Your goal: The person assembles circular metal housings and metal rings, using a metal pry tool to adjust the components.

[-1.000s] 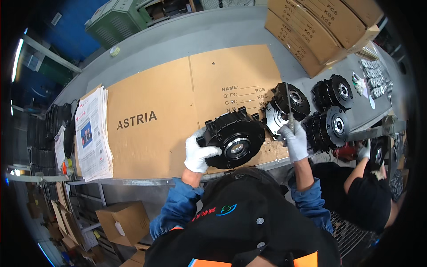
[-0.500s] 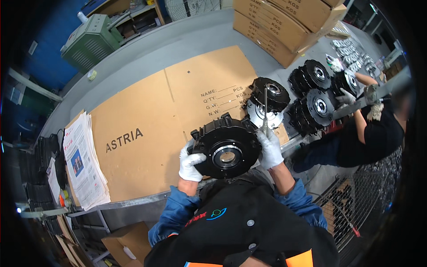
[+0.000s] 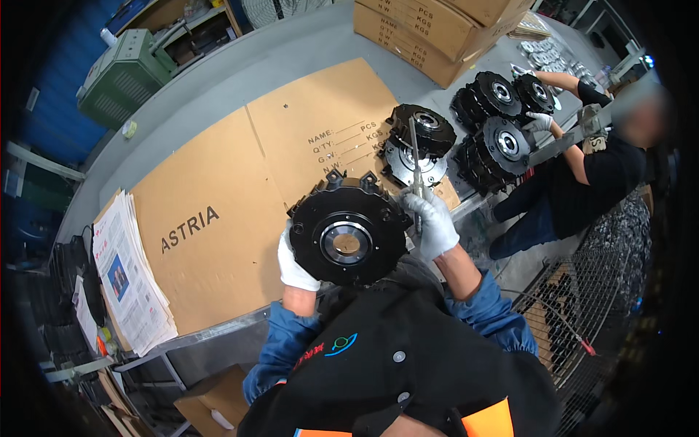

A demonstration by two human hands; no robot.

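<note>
The left hand grasps the black housing; at its right, the right hand clasps a tool. Probably a steadying step; next move needs firm support.

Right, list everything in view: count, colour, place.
Table: one, grey, across the middle
Cardboard sheet: one, brown, on the table
Housing: one, black, held at centre
Thin tool: one, grey, right of that housing
Stacked housings: several, black and silver, table's right
Papers: one pile, white, sheet's left end
Cartons: several, brown, table's far side
Small parts: many, silvery, upper right
Machine: one, green, upper left
Wire mesh: one section, grey, lower right
Co-worker: one, black top, far right
Sleeves: two, blue, lower centre
Left hand: one, white-gloved, on the housing
Right hand: one, white-gloved, gripping the tool
</note>
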